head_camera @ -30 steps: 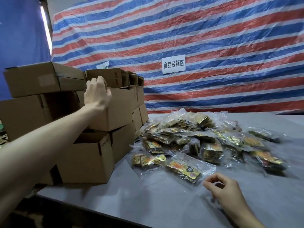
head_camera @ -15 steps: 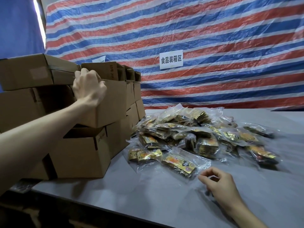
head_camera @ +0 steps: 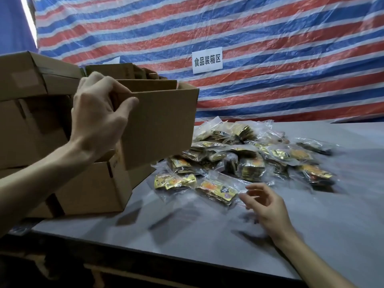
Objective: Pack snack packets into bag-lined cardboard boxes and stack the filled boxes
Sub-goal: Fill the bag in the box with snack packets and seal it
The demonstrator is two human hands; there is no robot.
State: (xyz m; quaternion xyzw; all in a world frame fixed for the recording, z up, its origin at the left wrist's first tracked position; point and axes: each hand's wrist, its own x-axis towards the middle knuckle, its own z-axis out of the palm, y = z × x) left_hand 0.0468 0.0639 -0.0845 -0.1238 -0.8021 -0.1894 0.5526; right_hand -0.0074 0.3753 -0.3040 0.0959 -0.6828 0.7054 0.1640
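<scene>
Your left grip (head_camera: 99, 119) is clamped on the near wall of an open-topped cardboard box (head_camera: 162, 125), with the thumb pressed on the outer face and the fingers hooked over the rim. You hold the box upright and clear of the surface (head_camera: 207, 235). It sits in front of the stack of boxes (head_camera: 31, 125) at your left and partly above a lower box (head_camera: 93, 190) that stands on the surface. From this angle you cannot see what the held box contains.

Your right grip (head_camera: 268, 206) holds nothing. Its fingers are loosely curled and spread, low over the surface, with the fingertips just beside the nearest packet (head_camera: 218, 191). The blur hides whether they touch it.

The snack packets (head_camera: 249, 161), gold and dark in clear wrappers, lie heaped on the surface to the right of the boxes. Behind them hangs a striped tarp (head_camera: 291, 38) with a white sign (head_camera: 207, 62) fixed to it.
</scene>
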